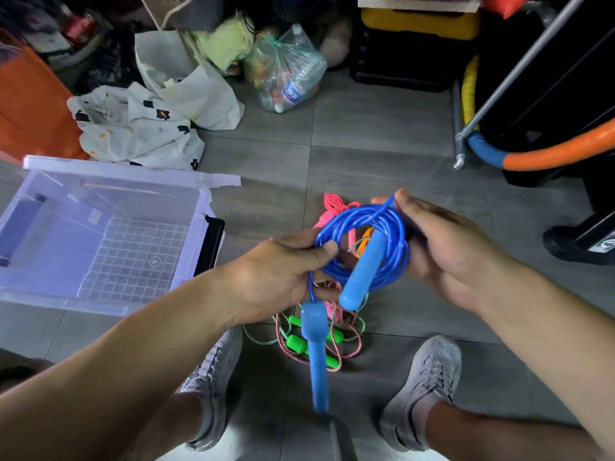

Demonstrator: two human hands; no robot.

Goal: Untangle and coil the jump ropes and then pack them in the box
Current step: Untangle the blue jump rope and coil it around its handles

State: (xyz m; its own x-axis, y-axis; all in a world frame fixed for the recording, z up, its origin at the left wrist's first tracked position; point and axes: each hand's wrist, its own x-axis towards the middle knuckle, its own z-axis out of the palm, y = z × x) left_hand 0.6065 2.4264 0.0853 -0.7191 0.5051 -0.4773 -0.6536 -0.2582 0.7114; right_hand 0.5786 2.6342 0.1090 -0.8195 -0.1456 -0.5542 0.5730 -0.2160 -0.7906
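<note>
A blue jump rope [392, 257] is wound into a loose coil held in the air between both hands. My left hand [283, 271] grips the coil's left side, thumb over the strands. My right hand [439, 241] pinches the cord at the coil's top right. One blue handle [364, 267] lies across the coil; the other [316, 354] dangles below my left hand. On the floor beneath lie tangled ropes: a pink one [336, 202], and twisted cords with green handles [298, 346]. A clear plastic box [100, 291] stands open at the left.
My two grey shoes [429, 384] stand on the grey tile floor on either side of the rope pile. Bags, a patterned cloth [133, 128] and a sack of bottles [286, 71] crowd the back. An orange-and-blue padded frame [549, 154] is at the right.
</note>
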